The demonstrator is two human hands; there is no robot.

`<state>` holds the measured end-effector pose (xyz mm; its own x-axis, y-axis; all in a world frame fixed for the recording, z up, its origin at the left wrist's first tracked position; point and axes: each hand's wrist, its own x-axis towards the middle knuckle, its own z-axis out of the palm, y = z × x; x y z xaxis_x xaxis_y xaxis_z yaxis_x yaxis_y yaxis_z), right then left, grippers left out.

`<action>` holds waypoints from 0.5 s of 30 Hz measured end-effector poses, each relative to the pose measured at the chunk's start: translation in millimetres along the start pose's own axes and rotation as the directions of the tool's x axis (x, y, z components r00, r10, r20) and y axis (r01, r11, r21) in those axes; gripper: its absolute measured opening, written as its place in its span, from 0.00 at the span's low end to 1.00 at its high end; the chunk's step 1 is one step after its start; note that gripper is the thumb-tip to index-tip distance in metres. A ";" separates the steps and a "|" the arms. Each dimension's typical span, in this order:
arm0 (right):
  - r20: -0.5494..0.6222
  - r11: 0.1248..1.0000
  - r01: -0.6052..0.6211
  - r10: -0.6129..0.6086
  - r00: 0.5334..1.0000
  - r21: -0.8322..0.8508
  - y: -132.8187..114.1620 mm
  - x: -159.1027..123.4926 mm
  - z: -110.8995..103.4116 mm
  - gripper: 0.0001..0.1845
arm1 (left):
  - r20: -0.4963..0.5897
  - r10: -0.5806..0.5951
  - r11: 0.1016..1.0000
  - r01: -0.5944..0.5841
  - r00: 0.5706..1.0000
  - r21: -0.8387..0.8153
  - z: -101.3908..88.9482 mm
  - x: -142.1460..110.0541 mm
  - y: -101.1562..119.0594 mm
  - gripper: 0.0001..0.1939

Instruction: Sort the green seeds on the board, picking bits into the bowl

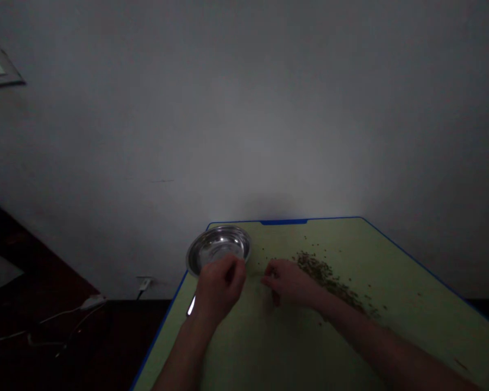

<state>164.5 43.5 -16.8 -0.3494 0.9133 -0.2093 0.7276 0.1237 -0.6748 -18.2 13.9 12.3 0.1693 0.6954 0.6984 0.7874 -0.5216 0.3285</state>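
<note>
My left hand (220, 282) is closed, its fingers curled together in front of a shiny metal bowl (195, 255). Anything inside those fingers is too small or dark to make out. To its right, my right hand (287, 282) hovers low over the table with thumb and fingers pinched together; what they hold, if anything, does not show. A spread heap of small dark bits (318, 269), like seeds or dried pods, lies just beyond and beside my right hand and forearm. A few loose bits are scattered around it.
The pale green table (395, 282) has a blue edge and stands against a grey wall (244, 119). A phone-like object (191, 306) with a bright surface lies by my left wrist. White cables (44, 320) and a wall socket (145, 283) are at the left.
</note>
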 end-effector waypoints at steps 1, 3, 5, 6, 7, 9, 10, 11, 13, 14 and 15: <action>0.023 1.000 0.009 -0.009 1.000 0.017 -7.2 1.3 9.3 0.15 | -0.002 0.002 1.000 -0.002 1.000 -0.001 0.3 0.3 0.0 0.16; 0.065 0.998 0.024 -0.027 0.998 0.053 -20.0 4.4 26.9 0.15 | -0.005 0.009 1.000 -0.009 1.000 -0.005 0.9 0.7 -0.1 0.16; 0.098 0.996 0.033 -0.041 0.994 0.083 -28.6 7.6 39.1 0.15 | -0.004 0.018 1.000 -0.018 1.000 -0.010 1.4 0.7 0.1 0.16; 0.106 0.995 0.034 -0.044 0.993 0.093 -30.7 9.1 42.2 0.15 | -0.004 0.022 1.000 -0.022 1.000 -0.013 1.7 0.6 0.2 0.16; 0.107 0.995 0.032 -0.043 0.993 0.099 -31.1 10.4 43.0 0.15 | -0.001 0.026 1.000 -0.026 1.000 -0.017 1.8 0.5 0.4 0.16; 0.089 0.995 0.015 -0.024 0.996 0.095 -26.9 12.5 37.7 0.16 | 0.000 0.029 0.999 -0.029 1.000 -0.021 2.0 0.1 0.9 0.16; 0.074 0.996 -0.001 -0.005 0.997 0.087 -22.5 13.2 31.9 0.16 | 0.002 0.028 0.999 -0.028 1.000 -0.024 1.9 0.0 1.2 0.17; 0.059 0.997 -0.022 0.017 0.998 0.078 -17.1 13.5 24.7 0.16 | 0.003 0.026 0.999 -0.026 1.000 -0.027 1.6 0.0 1.5 0.16; 0.033 0.996 -0.069 0.067 0.997 0.064 -5.1 12.6 8.7 0.16 | 0.005 0.018 0.999 -0.018 1.000 -0.033 0.6 0.2 2.3 0.16; 0.028 0.994 -0.089 0.087 0.996 0.064 0.2 11.1 1.6 0.17 | 0.006 0.011 0.999 -0.011 1.000 -0.035 -0.2 0.4 2.7 0.16; 0.029 0.992 -0.109 0.107 0.994 0.067 4.4 9.0 -3.7 0.17 | 0.005 0.003 0.999 -0.003 1.000 -0.036 -1.0 0.6 3.1 0.16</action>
<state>166.7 53.7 -19.0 -0.2863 0.9097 -0.3008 0.7202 -0.0028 -0.6938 -16.3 12.2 14.4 0.1751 0.6962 0.6961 0.7651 -0.5412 0.3489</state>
